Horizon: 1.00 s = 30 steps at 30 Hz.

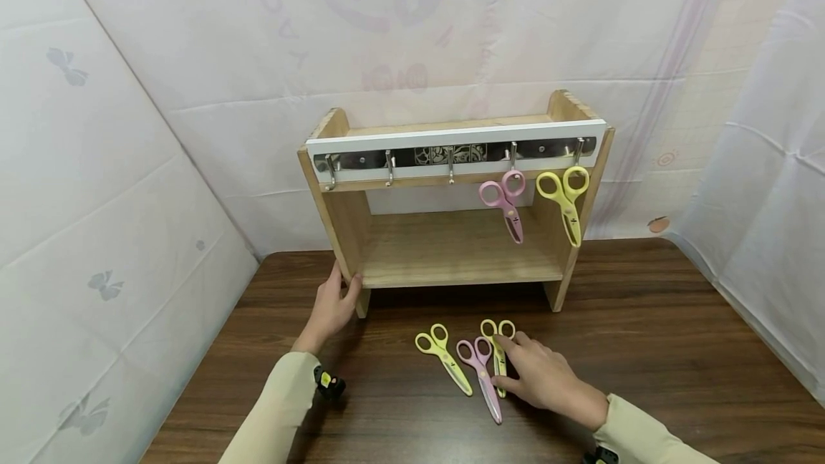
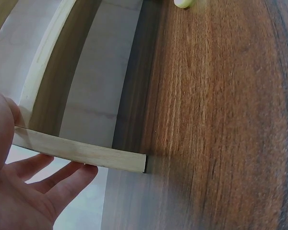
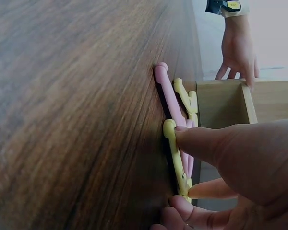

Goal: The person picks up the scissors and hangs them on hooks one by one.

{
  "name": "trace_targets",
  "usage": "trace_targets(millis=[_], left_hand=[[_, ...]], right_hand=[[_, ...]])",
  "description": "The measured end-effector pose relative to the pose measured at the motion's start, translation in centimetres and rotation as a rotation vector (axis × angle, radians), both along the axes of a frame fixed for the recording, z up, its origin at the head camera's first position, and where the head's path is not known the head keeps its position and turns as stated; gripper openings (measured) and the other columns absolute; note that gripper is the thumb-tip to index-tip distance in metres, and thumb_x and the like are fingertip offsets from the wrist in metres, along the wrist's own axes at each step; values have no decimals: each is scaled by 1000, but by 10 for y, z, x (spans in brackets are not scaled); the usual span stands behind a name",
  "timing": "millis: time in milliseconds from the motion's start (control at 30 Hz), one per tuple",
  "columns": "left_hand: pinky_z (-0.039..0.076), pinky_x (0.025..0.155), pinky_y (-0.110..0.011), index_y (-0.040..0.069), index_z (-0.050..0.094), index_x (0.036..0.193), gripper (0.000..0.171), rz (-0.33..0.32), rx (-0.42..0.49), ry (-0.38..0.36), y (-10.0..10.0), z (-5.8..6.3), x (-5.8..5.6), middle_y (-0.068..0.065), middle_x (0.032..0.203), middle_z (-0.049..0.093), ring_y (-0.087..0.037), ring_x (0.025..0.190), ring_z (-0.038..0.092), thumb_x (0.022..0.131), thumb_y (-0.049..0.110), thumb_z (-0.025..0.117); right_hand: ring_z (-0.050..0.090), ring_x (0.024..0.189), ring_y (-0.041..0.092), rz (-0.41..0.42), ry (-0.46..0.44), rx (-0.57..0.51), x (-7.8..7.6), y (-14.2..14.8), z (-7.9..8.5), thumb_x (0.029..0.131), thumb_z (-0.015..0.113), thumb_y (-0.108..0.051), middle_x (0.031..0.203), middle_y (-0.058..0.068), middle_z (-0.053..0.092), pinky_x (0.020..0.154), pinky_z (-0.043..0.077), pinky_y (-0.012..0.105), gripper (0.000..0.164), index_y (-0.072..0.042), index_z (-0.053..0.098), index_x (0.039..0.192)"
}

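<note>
My left hand (image 1: 331, 308) grips the left side panel (image 2: 86, 154) of a small wooden shelf (image 1: 451, 242), thumb at the front edge and fingers on the outer face. On the table, my right hand (image 1: 544, 378) holds yellow scissors (image 1: 499, 364) between thumb and fingers, the thumb near the blade tip and the fingers toward the handles. Close beside them lie pink scissors (image 1: 482, 374), and further left a second yellow pair (image 1: 449, 364). In the right wrist view these scissors overlap one another, low on the wood.
A hook rail (image 1: 399, 156) runs along the shelf's top front. Pink scissors (image 1: 507, 204) and yellow scissors (image 1: 567, 203) hang from its two rightmost hooks; three hooks to the left carry nothing. Patterned white cloth (image 1: 225, 77) surrounds the brown table (image 1: 644, 328).
</note>
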State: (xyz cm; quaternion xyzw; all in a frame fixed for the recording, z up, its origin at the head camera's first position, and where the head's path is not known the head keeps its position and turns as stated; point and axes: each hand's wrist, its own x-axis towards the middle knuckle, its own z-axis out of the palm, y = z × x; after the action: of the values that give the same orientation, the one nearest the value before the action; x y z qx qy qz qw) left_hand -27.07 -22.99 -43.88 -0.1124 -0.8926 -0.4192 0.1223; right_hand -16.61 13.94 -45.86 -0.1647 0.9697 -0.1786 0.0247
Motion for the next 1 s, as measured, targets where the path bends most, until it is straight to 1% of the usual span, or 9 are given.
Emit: trace_targets(millis=[233, 400, 533, 633, 700, 800, 900, 1000], left_hand=[[53, 97, -59, 9, 27, 160, 56, 2, -2, 2, 0, 1, 0, -28, 141, 55, -43, 125, 59, 110, 23, 49], [53, 97, -59, 9, 27, 160, 56, 1, 8, -6, 0, 1, 2, -28, 141, 56, -43, 125, 59, 110, 23, 49], [54, 96, -59, 9, 27, 160, 56, 1, 9, -2, 0, 1, 3, -28, 141, 55, -43, 125, 59, 111, 23, 49], [54, 95, -58, 9, 27, 160, 56, 0, 5, 9, 0, 1, 3, -28, 141, 56, -43, 124, 59, 110, 23, 49], [55, 94, -59, 9, 27, 160, 57, 0, 3, 15, 0, 1, 3, -28, 140, 56, -44, 123, 60, 110, 22, 49], [55, 94, -59, 9, 26, 161, 57, -2, 0, 21, -1, 1, 3, -29, 140, 56, -44, 123, 60, 110, 22, 49], [55, 94, -59, 8, 26, 161, 57, -4, -1, 23, -1, 1, 3, -29, 140, 56, -44, 123, 60, 110, 22, 49], [54, 95, -59, 8, 26, 161, 57, -5, -2, 21, 0, 1, 2, -29, 140, 56, -44, 124, 60, 110, 22, 49]], right_hand=[[65, 110, 41, 11, 6, -7, 1, 4, 2, 84, 86, -38, 129, 21, 62, 76, 56, 62, 64, -11, 64, 138], [64, 112, 42, 38, -8, -9, 1, 15, 7, 84, 87, -32, 130, 20, 62, 78, 55, 63, 62, -11, 63, 138], [66, 95, 29, 51, -14, -18, 1, 28, 8, 83, 88, -23, 116, 9, 64, 66, 55, 51, 62, -12, 62, 139], [62, 84, 18, 53, 7, -33, 1, 39, 7, 81, 89, -18, 103, 0, 61, 58, 51, 40, 62, -14, 62, 137], [64, 85, 17, 58, 30, -42, 1, 46, 6, 81, 89, -15, 101, -2, 62, 58, 51, 38, 59, -14, 64, 135], [66, 85, 15, 70, 69, -53, 0, 56, 3, 80, 88, -9, 99, -4, 63, 59, 52, 35, 51, -13, 68, 127], [63, 79, 11, 84, 100, -58, -2, 62, 1, 80, 87, -4, 93, -7, 61, 58, 49, 30, 40, -13, 72, 116], [58, 72, 7, 83, 97, -70, -4, 66, 1, 82, 85, -2, 87, -9, 59, 54, 45, 26, 32, -16, 74, 108]])
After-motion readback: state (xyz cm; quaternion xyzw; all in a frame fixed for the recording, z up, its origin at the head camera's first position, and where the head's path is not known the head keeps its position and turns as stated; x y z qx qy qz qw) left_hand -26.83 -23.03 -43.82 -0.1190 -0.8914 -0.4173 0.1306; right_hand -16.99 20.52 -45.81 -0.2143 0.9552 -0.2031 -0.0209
